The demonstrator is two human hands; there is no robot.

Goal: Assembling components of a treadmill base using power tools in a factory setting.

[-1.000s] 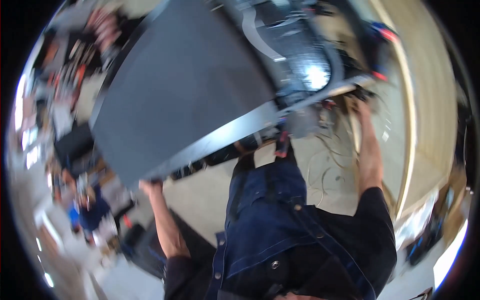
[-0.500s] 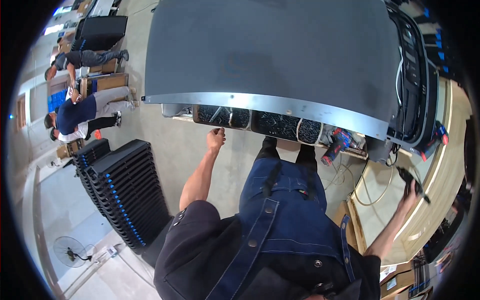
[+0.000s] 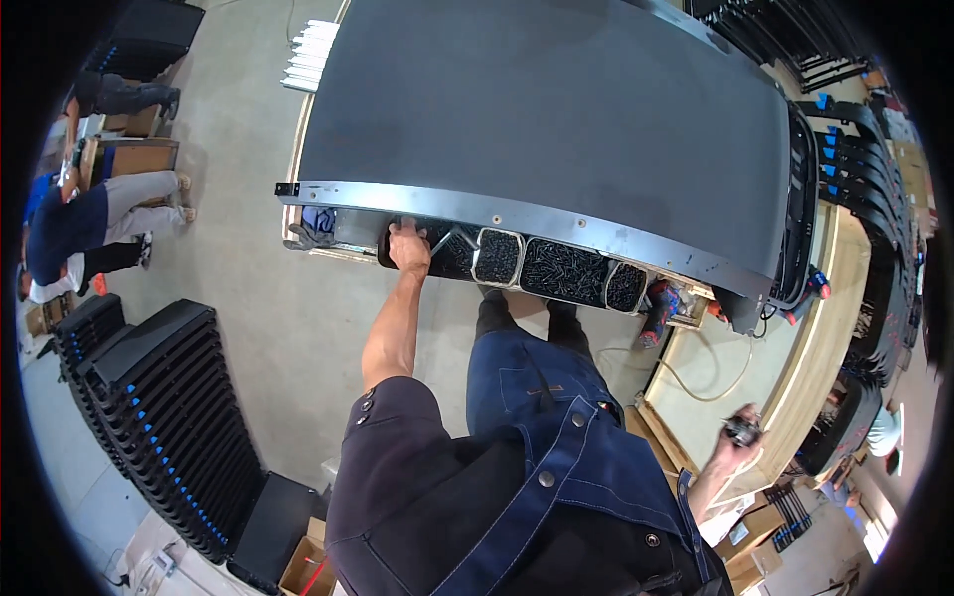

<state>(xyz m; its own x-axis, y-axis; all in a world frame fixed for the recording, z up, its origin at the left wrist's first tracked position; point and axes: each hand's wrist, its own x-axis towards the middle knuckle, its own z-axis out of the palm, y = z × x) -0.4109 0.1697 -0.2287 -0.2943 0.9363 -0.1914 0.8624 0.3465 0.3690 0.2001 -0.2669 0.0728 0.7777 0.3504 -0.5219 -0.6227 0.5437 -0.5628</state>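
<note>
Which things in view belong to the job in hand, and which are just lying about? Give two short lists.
Likely in use:
dark tool in the right grip
black bin at the left grip
black fasteners beside it
grey panel above

Seemingly lying about:
stacked black parts, lower left
white strips left of the panel

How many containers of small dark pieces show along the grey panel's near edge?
4: one black container at the left hand, then, rightward, a pale-rimmed one, a longer one and a small end one. The panel may hide more.
</note>
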